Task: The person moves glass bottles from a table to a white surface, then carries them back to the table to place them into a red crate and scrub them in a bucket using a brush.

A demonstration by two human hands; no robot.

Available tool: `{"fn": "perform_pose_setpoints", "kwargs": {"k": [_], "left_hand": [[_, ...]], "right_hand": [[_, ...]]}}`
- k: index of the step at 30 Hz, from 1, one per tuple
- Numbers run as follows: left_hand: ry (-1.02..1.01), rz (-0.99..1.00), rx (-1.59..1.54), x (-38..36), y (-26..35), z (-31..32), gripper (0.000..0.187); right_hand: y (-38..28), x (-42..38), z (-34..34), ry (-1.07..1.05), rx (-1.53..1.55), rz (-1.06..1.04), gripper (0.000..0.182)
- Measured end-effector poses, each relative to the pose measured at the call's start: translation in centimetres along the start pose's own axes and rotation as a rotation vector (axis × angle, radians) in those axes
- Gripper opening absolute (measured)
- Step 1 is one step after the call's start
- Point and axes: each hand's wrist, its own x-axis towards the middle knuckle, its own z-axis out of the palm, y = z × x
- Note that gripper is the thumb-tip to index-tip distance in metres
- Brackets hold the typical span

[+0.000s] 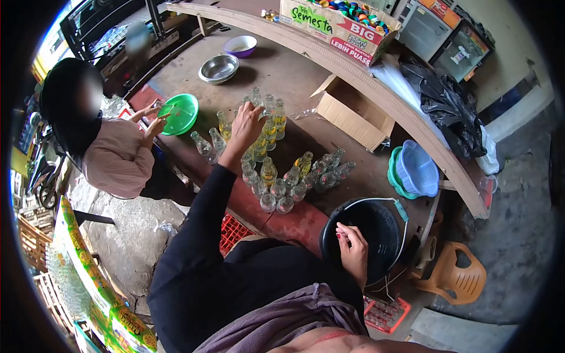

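My left hand (246, 126) reaches over a cluster of clear glass bottles on the table, its fingers bent together by the bottle tops. Whether something sits between those fingers is hidden. Some bottles, such as this glass bottle (280, 120) just right of the hand, carry yellow printing or contents. Nearer to me stand several more, among them a front glass bottle (268, 203). My right hand (353, 250) hovers above the black bucket (382, 229), thumb and fingers pressed together; anything in the pinch is too small to make out.
Across the table's left side, a person (118, 159) holds a green basin (181, 115). Farther back are a steel bowl (218, 69) and a purple-white bowl (240, 46). An open cardboard box (353, 117), a blue basin (418, 169) and an orange chair (453, 273) lie rightward.
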Motion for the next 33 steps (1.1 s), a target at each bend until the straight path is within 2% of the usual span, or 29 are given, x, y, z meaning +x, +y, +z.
{"fn": "perform_pose_setpoints", "kwargs": {"k": [3,5,6,7,10,14,17,19,21,22,23,25,26,27,29,30,31,33], "left_hand": [[-0.092,0.026,0.055,2.5,-0.4,2.3,0.039],[-0.211,-0.013,0.140,3.7,-0.1,3.7,0.054],[-0.255,0.024,0.207,4.4,-0.3,4.3,0.073],[-0.263,0.028,0.202,4.8,-0.3,4.9,0.073],[-0.355,0.089,0.323,5.8,-0.7,7.0,0.093],[-0.502,0.088,0.316,6.1,-1.3,8.2,0.100],[-0.446,0.096,0.282,5.8,-1.7,7.9,0.101],[-0.444,0.078,0.246,5.5,-1.1,6.3,0.095],[-0.456,0.057,0.199,5.2,-1.1,5.3,0.080],[-0.477,0.018,0.167,5.0,-1.3,5.4,0.064],[-0.488,0.011,0.161,4.3,-1.6,5.4,0.064],[-0.263,0.114,0.138,3.4,-1.6,4.6,0.058],[-0.238,0.046,0.086,3.0,-0.9,3.7,0.051],[-0.243,0.040,0.082,2.6,-0.5,3.0,0.051],[-0.118,0.027,0.013,1.8,0.0,2.1,0.048],[-0.005,0.058,-0.010,1.3,0.4,1.5,0.040],[-0.016,0.052,-0.010,0.7,0.5,1.1,0.040],[0.087,-0.009,-0.054,-0.1,0.6,0.4,0.038]], "right_hand": [[-0.5,0.0,0.9,-0.025,-0.005,0.045,0.023],[-0.6,-0.2,1.6,-0.036,-0.025,0.061,0.023],[-0.5,-0.3,2.0,-0.038,-0.012,0.090,0.022],[-0.6,-0.3,2.1,-0.035,-0.014,0.100,0.022],[-1.2,0.2,2.4,-0.024,-0.028,0.108,0.022],[-1.4,0.8,2.7,-0.006,-0.037,0.118,0.023],[-1.5,1.6,3.1,-0.019,-0.040,0.108,0.023],[-1.5,2.2,3.2,-0.037,-0.052,0.106,0.023],[-1.5,3.3,3.1,-0.060,-0.049,0.090,0.023],[-1.7,4.0,2.9,-0.058,-0.063,0.054,0.023],[-1.8,4.9,2.7,-0.055,-0.077,0.019,0.023],[-2.1,7.2,2.2,-0.073,-0.110,-0.035,0.022],[-2.1,8.4,2.2,-0.078,-0.093,-0.034,0.022],[-2.2,9.7,2.2,-0.081,-0.075,-0.035,0.022],[-1.0,12.4,2.9,-0.080,-0.172,-0.112,0.021],[-1.2,13.8,3.4,-0.084,-0.209,-0.130,0.021],[-0.7,15.1,4.1,-0.108,-0.262,-0.152,0.028],[0.1,17.2,6.0,-0.139,-0.320,-0.165,0.031]]}}
